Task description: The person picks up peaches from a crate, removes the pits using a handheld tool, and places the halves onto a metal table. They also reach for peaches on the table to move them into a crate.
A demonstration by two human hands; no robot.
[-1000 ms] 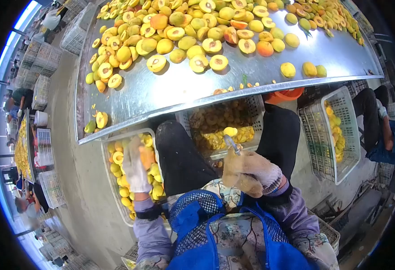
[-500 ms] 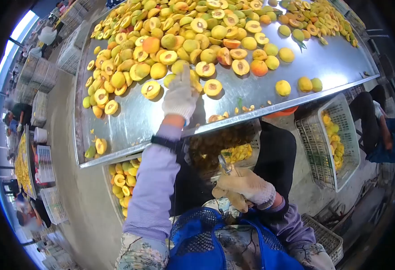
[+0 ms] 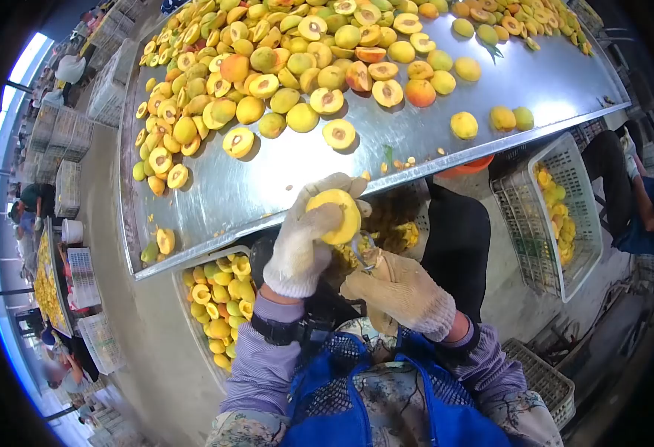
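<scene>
The fruit piece [image 3: 347, 222], yellow and roughly round, shows no clear long axis; its broad yellow side faces up toward the camera, partly covered by a thumb. The metal tool [image 3: 362, 247] ends in a narrow loop that points away from the body, slightly to the left, toward the near edge of the worktop [image 3: 282, 175]; its long axis runs from the loop back into the right hand [image 3: 401, 291].

The fruit piece lies in the left hand [image 3: 308, 231], in front of the middle of the worktop's near edge, ahead of the right hand and a little to its left. The loop is close by the fruit piece's lower right side; whether they touch I cannot tell.

The left hand, in a pale glove, is partly closed, its thumb across the fruit piece and its fingers curled around the far side. The right hand, in a tan glove, is clenched around the tool's handle end, with the loop sticking out.

Halved and whole fruit [image 3: 267, 86] is heaped toward the worktop's far edge. A crate of yellow fruit [image 3: 219, 305] stands below the near left corner, and another crate [image 3: 550, 216] stands below the near edge at the right.
</scene>
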